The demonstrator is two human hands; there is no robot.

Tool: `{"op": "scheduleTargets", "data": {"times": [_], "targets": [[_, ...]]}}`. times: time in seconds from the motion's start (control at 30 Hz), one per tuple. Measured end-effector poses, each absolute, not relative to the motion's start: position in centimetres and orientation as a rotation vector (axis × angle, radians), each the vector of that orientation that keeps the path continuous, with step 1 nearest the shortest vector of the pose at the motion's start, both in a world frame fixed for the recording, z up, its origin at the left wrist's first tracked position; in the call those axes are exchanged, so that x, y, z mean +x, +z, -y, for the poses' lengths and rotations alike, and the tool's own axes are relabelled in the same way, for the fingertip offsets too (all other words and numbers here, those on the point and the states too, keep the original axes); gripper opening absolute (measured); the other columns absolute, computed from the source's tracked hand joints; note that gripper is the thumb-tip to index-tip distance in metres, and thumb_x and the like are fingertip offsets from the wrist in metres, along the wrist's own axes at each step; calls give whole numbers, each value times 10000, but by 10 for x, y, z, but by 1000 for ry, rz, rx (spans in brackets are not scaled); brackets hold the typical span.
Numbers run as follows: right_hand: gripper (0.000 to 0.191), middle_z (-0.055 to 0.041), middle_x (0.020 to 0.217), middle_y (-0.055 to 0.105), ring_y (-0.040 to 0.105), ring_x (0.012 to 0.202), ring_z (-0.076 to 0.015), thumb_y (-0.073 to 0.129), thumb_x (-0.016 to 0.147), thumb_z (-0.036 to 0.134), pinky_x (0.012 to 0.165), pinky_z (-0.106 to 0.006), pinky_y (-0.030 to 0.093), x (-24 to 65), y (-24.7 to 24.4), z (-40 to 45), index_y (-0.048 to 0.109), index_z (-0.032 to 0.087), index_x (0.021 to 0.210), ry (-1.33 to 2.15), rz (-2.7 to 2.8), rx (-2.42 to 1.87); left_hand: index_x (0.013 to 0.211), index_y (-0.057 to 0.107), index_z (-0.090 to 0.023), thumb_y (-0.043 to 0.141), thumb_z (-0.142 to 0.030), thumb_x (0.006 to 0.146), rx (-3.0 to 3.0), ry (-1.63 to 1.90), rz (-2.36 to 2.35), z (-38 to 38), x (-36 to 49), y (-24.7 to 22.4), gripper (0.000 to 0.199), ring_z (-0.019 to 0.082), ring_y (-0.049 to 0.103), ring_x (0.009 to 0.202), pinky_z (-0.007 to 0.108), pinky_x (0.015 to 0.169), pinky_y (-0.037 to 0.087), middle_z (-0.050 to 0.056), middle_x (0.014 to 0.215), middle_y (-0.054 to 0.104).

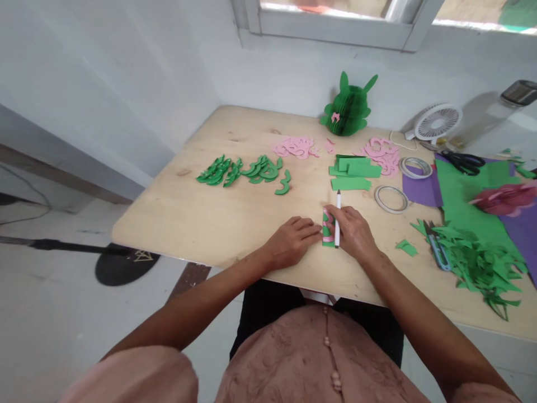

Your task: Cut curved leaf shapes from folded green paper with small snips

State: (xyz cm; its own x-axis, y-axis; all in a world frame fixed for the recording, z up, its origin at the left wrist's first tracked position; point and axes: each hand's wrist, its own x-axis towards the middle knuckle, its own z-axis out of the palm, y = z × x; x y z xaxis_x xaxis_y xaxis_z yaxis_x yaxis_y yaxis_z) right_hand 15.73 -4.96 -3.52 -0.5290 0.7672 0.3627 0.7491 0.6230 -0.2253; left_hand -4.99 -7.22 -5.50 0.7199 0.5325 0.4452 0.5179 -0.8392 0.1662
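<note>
A small green paper strip [327, 244] lies upright on the table in front of me, with a pink curved cutout [326, 238] on top of it. My left hand [291, 242] lies flat on the table, its fingertips at the strip's left edge. My right hand [352, 229] holds a white marker pen [338, 224], dark end pointing away from me, and its fingers also touch the strip's right side. Part of the cutout is hidden by my fingers. Beyond them lie a stack of green paper strips [356, 167] and a separate green strip [350, 184].
Left of centre are green curved cutouts [260, 169]; pink cutouts [296, 147] lie behind. A green paper figure [347, 112] stands at the wall. Rightward are tape rolls [391, 200], blue-handled snips [438, 249], green scraps [478, 257], black scissors [464, 161] and a white fan [438, 122].
</note>
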Motion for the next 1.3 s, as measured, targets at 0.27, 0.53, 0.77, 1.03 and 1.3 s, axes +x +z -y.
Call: {"op": "scheduleTargets", "data": {"times": [0.27,0.53,0.77,1.03,1.3], "targets": [[324,-122,933,677,567,877,-257,474,893,245,735,-365,471,157,-34,49,529,155,1199,66,2422,-1208,1082,587,-169,405,-115,878,2905,771,-854,72,-51,-55,279,194,508,1077,370,886,413,60,1166,621],[321,-114,933,678,568,880,-252,471,893,234,746,-365,467,157,-34,50,528,153,1199,63,2418,-1207,1063,584,-161,420,-124,878,2931,791,-857,74,-51,-53,251,189,510,1056,363,876,417,64,1124,632],[320,-119,928,674,571,872,-260,474,887,234,729,-374,472,157,-32,50,532,159,1193,80,2424,-1222,1048,591,-170,397,-128,887,2943,760,-874,75,-50,-51,255,193,510,1055,363,872,413,73,1107,632],[324,-115,908,670,571,868,-257,477,882,245,738,-367,475,156,-31,51,532,157,1189,71,2425,-1227,1058,583,-171,393,-138,892,2948,722,-879,75,-49,-50,254,201,510,1055,368,874,409,78,1104,627],[334,-120,919,673,574,874,-258,478,881,242,732,-375,479,156,-32,50,526,152,1199,83,2421,-1217,1075,577,-156,398,-109,877,2919,819,-854,75,-51,-52,271,195,528,1053,368,866,430,86,1117,631]]}}
